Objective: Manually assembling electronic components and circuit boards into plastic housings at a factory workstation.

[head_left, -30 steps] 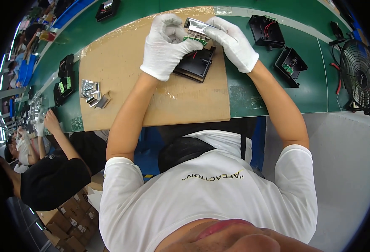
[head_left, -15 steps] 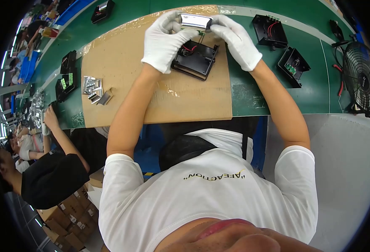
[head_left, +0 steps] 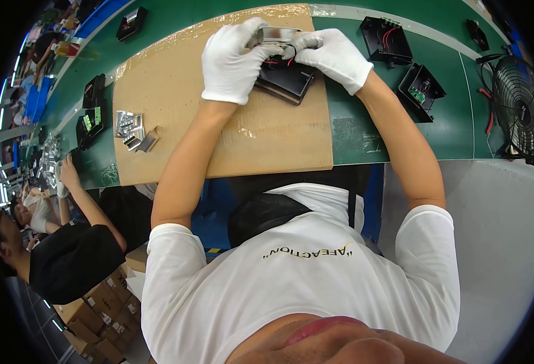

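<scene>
My left hand (head_left: 227, 64), in a white glove, is closed on the left end of a shiny metal bracket (head_left: 281, 34). Below it, a black plastic housing (head_left: 286, 82) with red wires rests on the cardboard, partly covered by my fingers. My right hand (head_left: 332, 57), also gloved, pinches at the bracket's right end, where a thin black wire (head_left: 292, 50) loops by the fingertips. The parts between both hands are largely hidden.
Several loose metal brackets (head_left: 130, 128) lie at the left on the cardboard sheet (head_left: 218, 148). Black housings (head_left: 387, 41) with circuit boards stand on the green table at both sides. A fan (head_left: 522, 112) and red-handled pliers (head_left: 489, 115) are far right. A co-worker's arm (head_left: 91, 197) reaches in at left.
The metal bracket has tipped and come down closer to the black housing. My right hand has moved inward and lower, its fingertips now at the wire.
</scene>
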